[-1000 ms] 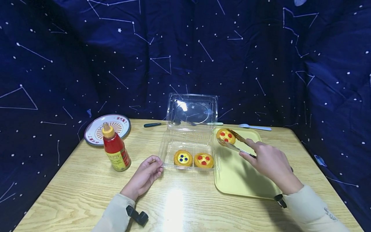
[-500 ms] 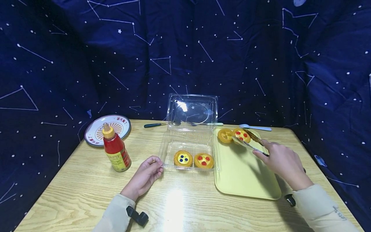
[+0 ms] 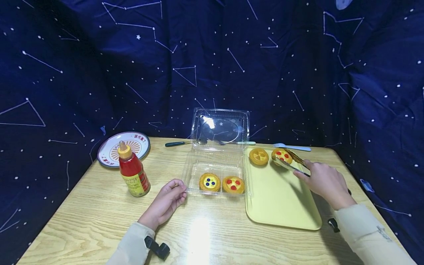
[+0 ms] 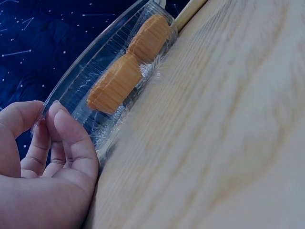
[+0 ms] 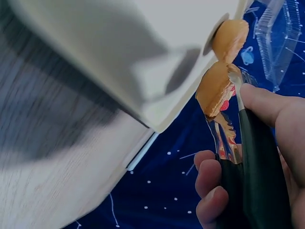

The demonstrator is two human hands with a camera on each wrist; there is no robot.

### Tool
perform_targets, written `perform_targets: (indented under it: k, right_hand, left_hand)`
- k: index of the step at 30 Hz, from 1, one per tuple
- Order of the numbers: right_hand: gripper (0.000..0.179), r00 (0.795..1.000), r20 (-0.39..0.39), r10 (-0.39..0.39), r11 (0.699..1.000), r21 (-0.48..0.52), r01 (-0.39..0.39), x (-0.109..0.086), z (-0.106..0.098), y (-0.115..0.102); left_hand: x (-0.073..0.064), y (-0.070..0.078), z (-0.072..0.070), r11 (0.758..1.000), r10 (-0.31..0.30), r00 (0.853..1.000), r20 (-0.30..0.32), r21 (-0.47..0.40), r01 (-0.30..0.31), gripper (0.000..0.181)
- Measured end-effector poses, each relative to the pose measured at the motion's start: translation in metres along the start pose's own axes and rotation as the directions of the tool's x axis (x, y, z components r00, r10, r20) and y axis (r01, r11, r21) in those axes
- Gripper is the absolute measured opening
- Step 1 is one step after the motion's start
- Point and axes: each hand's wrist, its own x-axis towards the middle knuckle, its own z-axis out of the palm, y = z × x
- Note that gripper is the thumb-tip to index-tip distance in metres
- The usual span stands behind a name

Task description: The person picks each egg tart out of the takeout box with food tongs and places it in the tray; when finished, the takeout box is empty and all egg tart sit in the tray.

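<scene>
Left hand (image 3: 166, 200) pinches a clamshell (image 3: 216, 127) holding two egg tarts (image 3: 210, 182). Right hand (image 3: 327, 181) grips tongs (image 5: 259, 157), their red-dotted tart (image 3: 282, 155) unreleased near the tray (image 3: 281, 208)'s far edge.

My tongs (image 3: 287, 166) show shiny metal and smooth handles (image 5: 259, 162); the clamshell box (image 3: 215, 158) is glossy, ribbed plastic, the tray (image 3: 281, 202) smooth, the surface (image 3: 99, 206) glossy wood grain.

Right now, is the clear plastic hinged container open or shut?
Open: the clear plastic container has its lid raised, and a round golden blue-dotted tart and a round golden red-dotted tart lie uncovered inside.
</scene>
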Motion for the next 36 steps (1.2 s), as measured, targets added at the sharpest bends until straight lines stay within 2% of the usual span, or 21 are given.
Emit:
perform_targets:
  k: [15,21,30,36]
  right_hand:
    - [0.084,0.997,0.071,0.013,1.0,-0.009,-0.013,0.014,0.014,0.009]
    - [0.098,0.992,0.118,0.043,0.999,0.019,-0.046,0.013,0.014,0.009]
    - [0.102,0.992,0.107,0.061,0.998,0.018,-0.063,0.007,0.007,0.011]
    - [0.097,0.996,0.077,0.053,0.998,0.017,-0.054,0.001,0.004,0.01]
  left_hand:
    - [0.001,-0.001,0.0,1.0,-0.011,1.0,-0.019,-0.002,0.011,0.007]
    - [0.001,-0.001,0.0,1.0,-0.015,1.0,-0.028,-0.002,0.015,0.005]
    - [0.001,-0.001,0.0,1.0,-0.004,1.0,-0.012,0.0,0.004,0.007]
    - [0.0,-0.001,0.0,1.0,0.0,1.0,-0.006,0.0,0.0,0.007]
